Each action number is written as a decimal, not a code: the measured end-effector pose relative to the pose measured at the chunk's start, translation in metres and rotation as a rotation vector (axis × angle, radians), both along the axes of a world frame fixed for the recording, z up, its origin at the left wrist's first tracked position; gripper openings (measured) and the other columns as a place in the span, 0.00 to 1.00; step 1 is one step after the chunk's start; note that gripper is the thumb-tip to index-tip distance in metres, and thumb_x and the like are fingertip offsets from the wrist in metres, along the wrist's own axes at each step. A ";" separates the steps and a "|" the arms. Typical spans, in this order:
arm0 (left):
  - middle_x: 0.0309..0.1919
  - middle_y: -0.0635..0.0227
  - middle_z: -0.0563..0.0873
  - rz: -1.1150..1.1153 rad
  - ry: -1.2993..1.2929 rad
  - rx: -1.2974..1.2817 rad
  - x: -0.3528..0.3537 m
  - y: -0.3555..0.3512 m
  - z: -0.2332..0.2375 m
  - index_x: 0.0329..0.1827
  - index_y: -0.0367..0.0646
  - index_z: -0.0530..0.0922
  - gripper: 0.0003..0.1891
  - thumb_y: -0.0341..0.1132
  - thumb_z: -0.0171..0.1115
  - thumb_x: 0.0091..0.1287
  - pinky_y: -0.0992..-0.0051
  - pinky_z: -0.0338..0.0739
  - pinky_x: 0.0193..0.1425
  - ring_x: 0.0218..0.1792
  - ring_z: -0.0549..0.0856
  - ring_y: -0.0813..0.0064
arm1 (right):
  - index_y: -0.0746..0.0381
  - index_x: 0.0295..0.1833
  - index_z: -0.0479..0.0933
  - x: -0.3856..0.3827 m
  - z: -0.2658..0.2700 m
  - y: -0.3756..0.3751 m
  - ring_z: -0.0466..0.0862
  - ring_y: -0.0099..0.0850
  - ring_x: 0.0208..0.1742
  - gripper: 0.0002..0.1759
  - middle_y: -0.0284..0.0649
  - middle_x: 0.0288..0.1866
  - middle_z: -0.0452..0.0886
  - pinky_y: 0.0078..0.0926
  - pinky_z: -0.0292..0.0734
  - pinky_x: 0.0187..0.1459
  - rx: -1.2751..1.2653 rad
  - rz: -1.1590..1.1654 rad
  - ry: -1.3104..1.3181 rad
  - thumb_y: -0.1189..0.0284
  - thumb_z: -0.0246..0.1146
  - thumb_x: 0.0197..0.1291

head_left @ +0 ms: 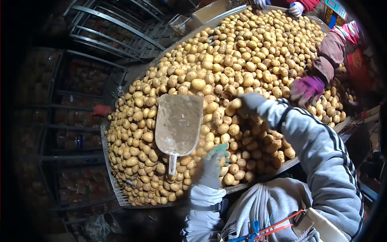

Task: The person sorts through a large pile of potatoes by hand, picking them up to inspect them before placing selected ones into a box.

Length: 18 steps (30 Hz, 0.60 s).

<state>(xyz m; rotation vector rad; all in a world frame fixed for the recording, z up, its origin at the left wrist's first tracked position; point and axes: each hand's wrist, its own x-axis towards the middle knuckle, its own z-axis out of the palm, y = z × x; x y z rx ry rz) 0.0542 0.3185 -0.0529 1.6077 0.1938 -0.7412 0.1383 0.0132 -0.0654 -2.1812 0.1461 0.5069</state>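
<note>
A large heap of potatoes covers a wide tray-like table in front of me. My right hand, in a grey glove, reaches over the heap and grips a potato at its fingertips. Closer to my body, my left hand wears a glove with green fingers. Those fingers curl around a potato, partly hidden by the glove. Left of both hands, a dirty pale scoop lies on the potatoes, its handle pointing toward me.
Across the right side, another person's pink-gloved hand touches the potatoes. Further gloved hands are at the far edge. Metal racks stand on the left, beyond the table rim. A blue-framed device sits at the top right.
</note>
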 end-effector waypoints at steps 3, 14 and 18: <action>0.45 0.62 0.89 0.148 -0.008 -0.050 0.008 -0.005 0.007 0.66 0.38 0.84 0.20 0.35 0.62 0.75 0.75 0.85 0.38 0.37 0.86 0.75 | 0.58 0.62 0.83 -0.030 -0.033 -0.027 0.91 0.41 0.51 0.24 0.45 0.49 0.91 0.41 0.85 0.54 -0.067 -0.156 -0.208 0.68 0.71 0.57; 0.65 0.57 0.84 -0.153 -0.274 -0.083 0.014 -0.093 -0.021 0.76 0.44 0.76 0.22 0.43 0.54 0.85 0.72 0.83 0.64 0.62 0.85 0.67 | 0.60 0.69 0.77 -0.162 -0.041 0.010 0.90 0.34 0.49 0.32 0.38 0.61 0.84 0.36 0.89 0.50 1.458 -0.404 0.323 0.48 0.68 0.72; 0.71 0.46 0.81 -0.518 -0.355 0.242 -0.040 -0.141 0.012 0.85 0.43 0.64 0.38 0.52 0.64 0.78 0.61 0.73 0.76 0.70 0.81 0.53 | 0.60 0.69 0.79 -0.170 -0.084 0.029 0.88 0.31 0.52 0.31 0.38 0.58 0.88 0.27 0.85 0.52 1.281 -0.577 0.363 0.46 0.61 0.78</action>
